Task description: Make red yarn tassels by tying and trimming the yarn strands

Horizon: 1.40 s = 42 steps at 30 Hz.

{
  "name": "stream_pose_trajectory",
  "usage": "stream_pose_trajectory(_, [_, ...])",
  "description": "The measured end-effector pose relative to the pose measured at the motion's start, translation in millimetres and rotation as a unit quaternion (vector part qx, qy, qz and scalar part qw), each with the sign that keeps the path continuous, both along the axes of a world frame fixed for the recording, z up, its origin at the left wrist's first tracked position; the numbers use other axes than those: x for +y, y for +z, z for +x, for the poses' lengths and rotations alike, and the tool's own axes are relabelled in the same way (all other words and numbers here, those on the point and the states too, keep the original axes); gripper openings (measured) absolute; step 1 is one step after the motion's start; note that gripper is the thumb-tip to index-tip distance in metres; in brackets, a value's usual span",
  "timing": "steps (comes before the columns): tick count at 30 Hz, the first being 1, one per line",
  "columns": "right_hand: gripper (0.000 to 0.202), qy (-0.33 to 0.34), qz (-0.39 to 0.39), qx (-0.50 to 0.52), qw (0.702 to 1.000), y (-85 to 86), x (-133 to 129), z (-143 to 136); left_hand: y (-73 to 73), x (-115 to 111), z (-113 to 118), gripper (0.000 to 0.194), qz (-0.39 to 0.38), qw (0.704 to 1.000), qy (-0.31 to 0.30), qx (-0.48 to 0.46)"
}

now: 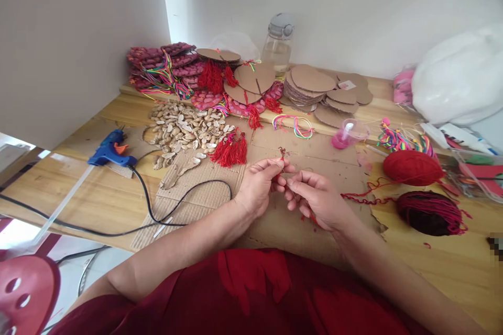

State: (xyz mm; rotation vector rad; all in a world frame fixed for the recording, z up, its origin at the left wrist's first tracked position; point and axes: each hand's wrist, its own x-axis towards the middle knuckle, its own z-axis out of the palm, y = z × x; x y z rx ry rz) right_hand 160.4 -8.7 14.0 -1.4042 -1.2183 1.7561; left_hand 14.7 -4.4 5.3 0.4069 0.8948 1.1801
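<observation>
Over the cardboard sheet [334, 167], my left hand [259, 183] is closed around the top of a red yarn tassel. A dark, twisted loop [282, 152] sticks up above its fingertips. Close beside it, my right hand [316, 196] pinches a thin strand at the tassel. Red yarn ends [310, 219] show under the right hand; the fingers hide most of the tassel. Several finished red tassels [231, 149] lie to the left of my hands, against a heap of peanut shells [188, 125].
A blue glue gun [112, 150] with a black cable lies at left. Along the back are cardboard discs [310, 81], decorated pink pieces [181, 63] and a water bottle [278, 42]. A pink cup [341, 138], red yarn ball [412, 167] and dark yarn ball [428, 213] stand at right.
</observation>
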Motion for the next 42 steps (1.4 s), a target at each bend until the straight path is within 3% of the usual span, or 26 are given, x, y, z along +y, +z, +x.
stream_pose_trajectory(6, [0.027, 0.062, 0.017, -0.033, 0.997, -0.8, 1, 6, -1.1, 0, 1, 0.016, 0.005, 1.0, -0.007, 0.02])
stream_pose_trajectory(8, [0.026, 0.072, 0.083, -0.08, 0.991, 1.6, 3, 10, -1.3, 0, 1, 0.018, 0.011, 1.0, -0.006, 0.028])
stream_pose_trajectory(12, [0.025, -0.007, 0.276, -0.154, 0.949, 10.6, 7, 16, -1.9, 0, 2, 0.018, 0.03, 0.998, -0.007, 0.054])
stream_pose_trajectory(14, [0.024, -0.004, 0.311, -0.148, 0.939, 14.0, 8, 14, -2.5, -1, 3, 0.018, 0.037, 0.996, -0.011, 0.074])
stream_pose_trajectory(17, [0.015, 0.013, 0.31, -0.127, 0.942, 13.9, 11, 9, -3.0, -2, 4, 0.017, 0.052, 0.993, -0.023, 0.099])
stream_pose_trajectory(22, [0.01, -0.012, 0.317, -0.103, 0.943, 5.8, 19, 6, -0.9, -4, 4, 0.014, 0.051, 0.99, -0.055, 0.119])
stream_pose_trajectory(30, [0.012, -0.012, 0.267, -0.006, 0.964, 0.7, 23, 5, -2.9, -2, 3, 0.012, 0.035, 0.995, -0.06, 0.069])
stream_pose_trajectory(42, [0.027, -0.05, 0.187, -0.038, 0.98, 0.4, 27, 10, -5.1, -2, 3, 0.017, 0.034, 0.995, -0.082, 0.055])
